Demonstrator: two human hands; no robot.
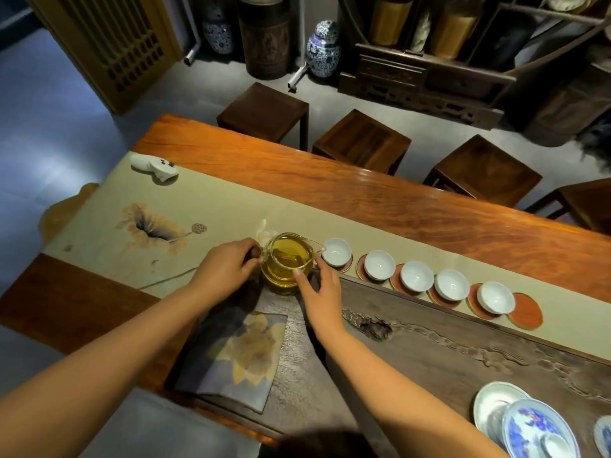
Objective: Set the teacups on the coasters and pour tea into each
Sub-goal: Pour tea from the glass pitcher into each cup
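Observation:
A glass pitcher (pixel 287 259) holding yellow tea stands at the near edge of the beige runner (pixel 198 206). My left hand (pixel 228 262) grips its handle on the left side. My right hand (pixel 317 292) has its fingers spread, with the fingertips resting against the pitcher's right wall below the spout. The spout points at the first white teacup (pixel 336 252). Several empty white teacups run in a row to the right, each on a red coaster, ending with the last cup (pixel 496 297). One more red coaster (pixel 527 312) at the right end has no cup on it.
A dark carved tea tray (pixel 429 342) lies in front of the cups, with a folded flower-print cloth (pixel 238 352) at its left. Blue-and-white lidded bowls and saucers (pixel 542 428) sit at the near right. A white figurine (pixel 153 165) rests on the runner's far left. Wooden stools (pixel 362 140) line the table's far side.

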